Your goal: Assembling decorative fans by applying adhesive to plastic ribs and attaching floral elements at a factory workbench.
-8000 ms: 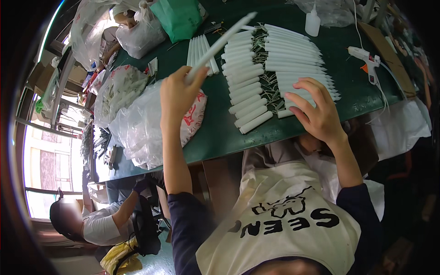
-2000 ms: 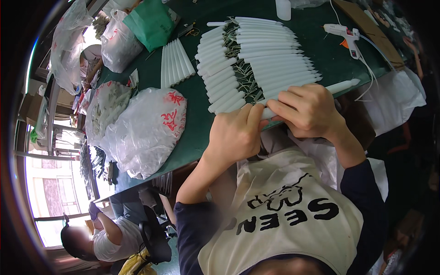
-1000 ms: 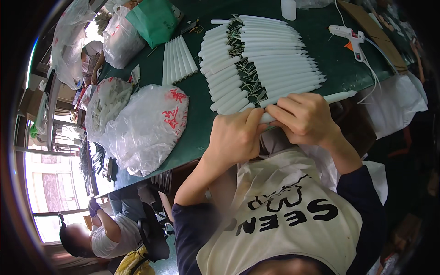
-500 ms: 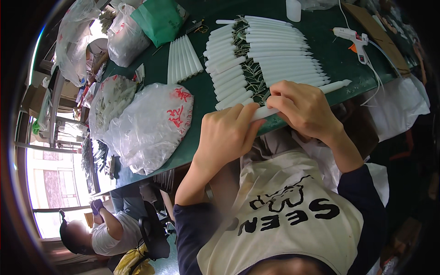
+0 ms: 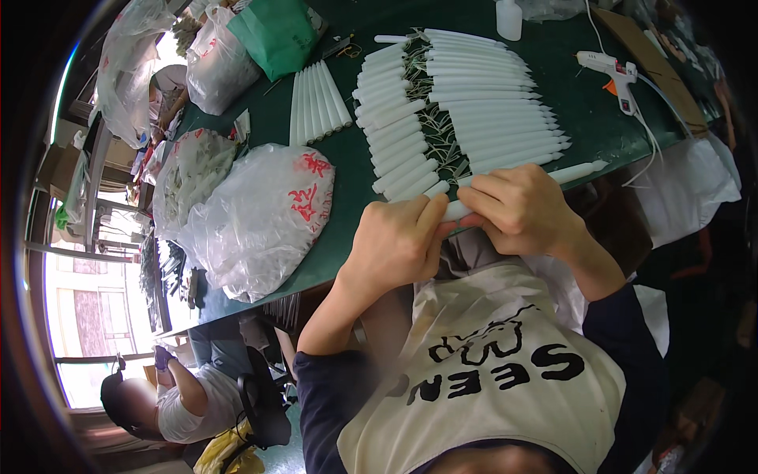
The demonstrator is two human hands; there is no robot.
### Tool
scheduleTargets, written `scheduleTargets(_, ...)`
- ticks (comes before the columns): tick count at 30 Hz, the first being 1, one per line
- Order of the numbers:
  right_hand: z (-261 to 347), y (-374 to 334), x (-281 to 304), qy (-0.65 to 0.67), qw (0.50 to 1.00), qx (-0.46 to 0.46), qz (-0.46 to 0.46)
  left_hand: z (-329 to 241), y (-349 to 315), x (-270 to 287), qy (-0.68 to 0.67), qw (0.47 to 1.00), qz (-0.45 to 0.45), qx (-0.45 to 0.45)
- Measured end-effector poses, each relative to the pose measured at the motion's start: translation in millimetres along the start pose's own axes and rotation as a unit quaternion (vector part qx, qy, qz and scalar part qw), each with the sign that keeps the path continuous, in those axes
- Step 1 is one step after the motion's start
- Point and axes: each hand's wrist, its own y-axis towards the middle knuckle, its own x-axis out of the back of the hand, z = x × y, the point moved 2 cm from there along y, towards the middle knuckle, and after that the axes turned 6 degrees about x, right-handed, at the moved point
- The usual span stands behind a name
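Observation:
My left hand and my right hand are both closed around a white taper candle at the near table edge. Its pointed end sticks out to the right beyond my right hand. Thumbs and fingertips pinch the middle part, and whether something thin lies under them is hidden. Just beyond my hands lies a long row of white taper candles, side by side. Thin green leafy sprigs run across their middles.
Plain white candles lie left of the row. Clear plastic bags and a green bag fill the left side. A glue gun with cord lies at right, near a white bottle. A seated person is at lower left.
Both hands have shifted slightly nearer to my body with the candle, and my right fingers have changed their hold on it. The candles on the table look unmoved.

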Motion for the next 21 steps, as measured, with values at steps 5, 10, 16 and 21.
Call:
scheduleTargets(5, -1, 6, -1, -0.011, 1.000, -0.003, -0.011, 3, 4, 7, 0.011, 1.000, -0.012, 0.011)
scheduleTargets(10, -5, 7, -12, -0.027, 1.000, -0.008, -0.007, 14, 7, 15, 0.001, 0.999, 0.023, 0.021)
scheduleTargets(16, -11, 9, -9, -0.057, 0.998, 0.013, -0.021, 23, 1, 21, -0.013, 0.995, 0.062, 0.077)
scheduleTargets(21, -10, 7, -4, -0.036, 0.999, 0.003, -0.021, 17, -2, 23, 0.033, 0.999, 0.009, 0.017)
